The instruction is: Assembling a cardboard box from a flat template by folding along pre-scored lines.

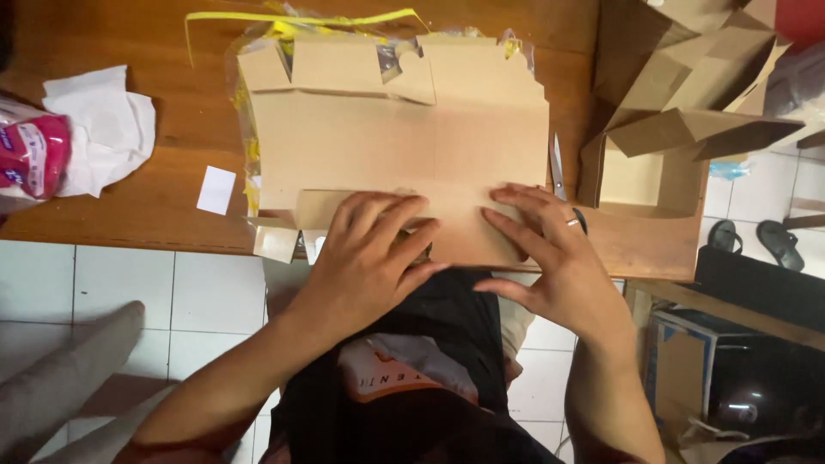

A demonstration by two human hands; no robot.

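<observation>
A flat brown cardboard box blank point(404, 137) with cut flaps lies on the wooden table point(129, 206), on top of a stack of similar blanks in clear plastic wrap with yellow tape point(301, 19). My left hand point(369, 258) presses palm-down on the blank's near edge, fingers spread over a folded flap. My right hand point(550, 249), with a ring on one finger, lies flat beside it on the near right part of the blank. Neither hand grips anything; both press the cardboard down.
Scissors point(557, 163) lie just right of the blank. Assembled open cardboard boxes point(670, 146) stand at the table's right end. A white cloth point(103, 129), a pink packet point(30, 150) and a small white slip point(216, 190) lie to the left. White tiled floor below; sandals point(756, 241) at right.
</observation>
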